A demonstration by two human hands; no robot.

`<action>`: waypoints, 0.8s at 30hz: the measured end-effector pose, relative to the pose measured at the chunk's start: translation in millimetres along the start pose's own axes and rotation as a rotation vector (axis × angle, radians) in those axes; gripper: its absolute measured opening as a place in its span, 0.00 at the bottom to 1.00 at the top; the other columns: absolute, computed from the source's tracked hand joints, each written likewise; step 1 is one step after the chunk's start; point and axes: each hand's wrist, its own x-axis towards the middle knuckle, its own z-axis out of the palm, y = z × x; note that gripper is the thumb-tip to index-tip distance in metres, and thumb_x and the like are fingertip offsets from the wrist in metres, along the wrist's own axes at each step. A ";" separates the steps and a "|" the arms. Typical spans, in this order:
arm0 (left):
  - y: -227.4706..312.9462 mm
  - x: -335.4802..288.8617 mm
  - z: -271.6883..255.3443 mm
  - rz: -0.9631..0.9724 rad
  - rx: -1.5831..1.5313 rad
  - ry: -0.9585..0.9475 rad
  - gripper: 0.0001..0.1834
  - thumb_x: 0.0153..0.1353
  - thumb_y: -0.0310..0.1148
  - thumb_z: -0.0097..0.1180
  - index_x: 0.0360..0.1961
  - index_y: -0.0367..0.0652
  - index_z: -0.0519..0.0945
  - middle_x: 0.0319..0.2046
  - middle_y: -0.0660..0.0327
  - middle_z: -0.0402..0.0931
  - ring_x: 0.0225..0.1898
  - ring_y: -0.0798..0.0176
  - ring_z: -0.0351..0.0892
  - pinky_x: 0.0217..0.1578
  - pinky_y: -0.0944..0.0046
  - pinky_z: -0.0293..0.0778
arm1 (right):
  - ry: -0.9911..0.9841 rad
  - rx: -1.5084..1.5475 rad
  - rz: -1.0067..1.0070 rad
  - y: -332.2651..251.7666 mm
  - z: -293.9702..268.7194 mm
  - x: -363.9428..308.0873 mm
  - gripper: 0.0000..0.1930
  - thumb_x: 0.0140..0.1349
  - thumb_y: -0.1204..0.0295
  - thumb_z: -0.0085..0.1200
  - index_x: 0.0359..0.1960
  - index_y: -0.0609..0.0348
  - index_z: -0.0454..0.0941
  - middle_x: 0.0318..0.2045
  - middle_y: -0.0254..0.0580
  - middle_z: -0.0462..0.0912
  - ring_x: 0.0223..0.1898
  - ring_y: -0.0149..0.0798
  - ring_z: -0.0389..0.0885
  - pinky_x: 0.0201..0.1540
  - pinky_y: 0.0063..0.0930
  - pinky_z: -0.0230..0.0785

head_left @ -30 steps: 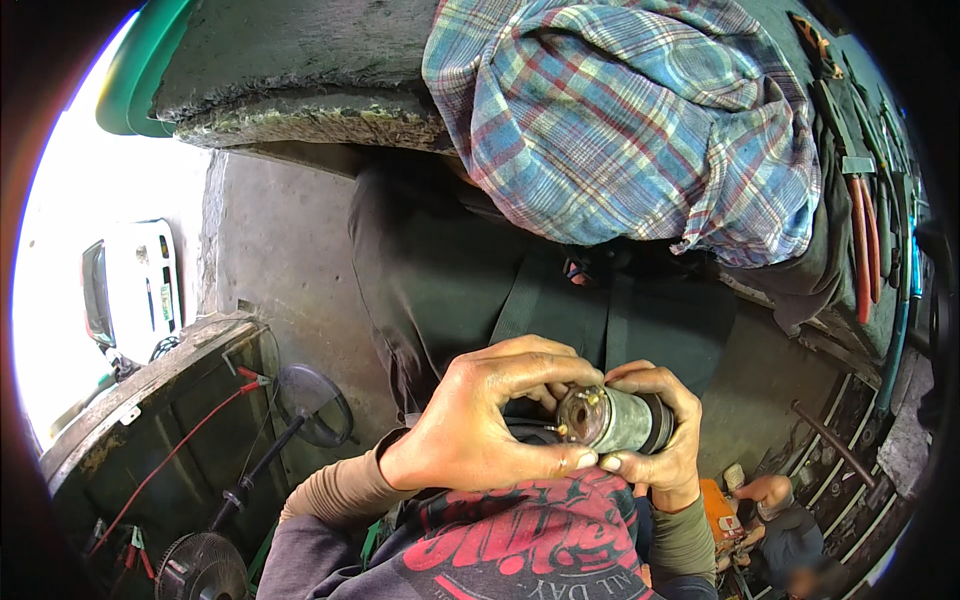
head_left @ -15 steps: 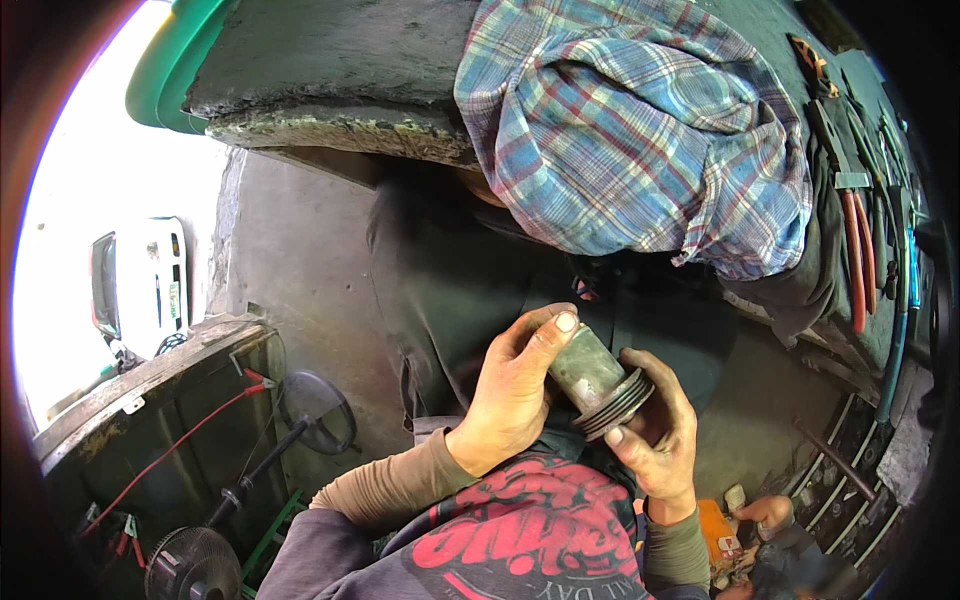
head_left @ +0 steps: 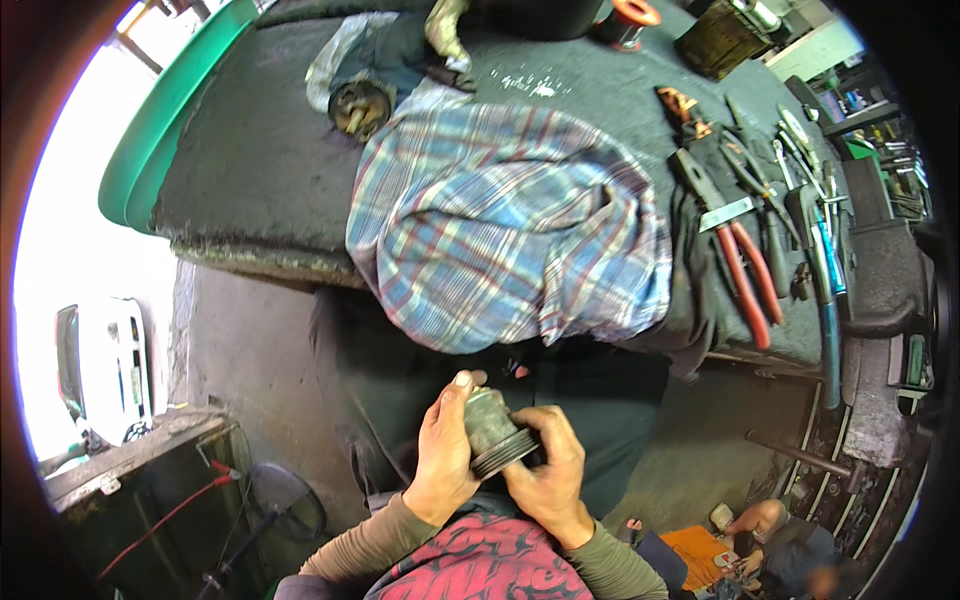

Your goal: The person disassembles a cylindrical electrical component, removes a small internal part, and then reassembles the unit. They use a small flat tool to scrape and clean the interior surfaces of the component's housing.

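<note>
In front of my chest I hold a dull grey metal cylinder point(head_left: 489, 418) with a wider, darker rim of parallel grooves at its lower end. My left hand point(head_left: 443, 452) is closed round its left side, the thumb up along the top end. My right hand point(head_left: 553, 466) is closed on the grooved rim, its fingers curled over the right side. The cylinder is tilted, and the palms hide parts of it. Just beyond my hands, a blue plaid shirt point(head_left: 500, 235) lies bunched over the workbench's point(head_left: 255, 165) near edge.
Red-handled pliers point(head_left: 735, 255) and several other hand tools lie on the bench's right side. A round metal part point(head_left: 360, 110) sits at the far left, a wire spool point(head_left: 632, 22) at the back. At lower right, another person point(head_left: 785, 545) is beside an orange cloth point(head_left: 700, 556).
The view has shifted, bringing more of the bench top into sight. Both hands still hold the cylinder; the right hand's fingers have closed in more around its grooved rim.
</note>
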 end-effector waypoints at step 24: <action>2.7 -22.6 17.4 0.125 0.021 -0.161 0.18 0.75 0.43 0.64 0.50 0.38 0.84 0.44 0.58 0.84 0.44 0.65 0.83 0.49 0.62 0.81 | 0.206 -0.126 -0.253 -11.6 3.9 4.4 0.16 0.49 0.79 0.74 0.38 0.61 0.82 0.32 0.47 0.81 0.29 0.51 0.84 0.32 0.38 0.76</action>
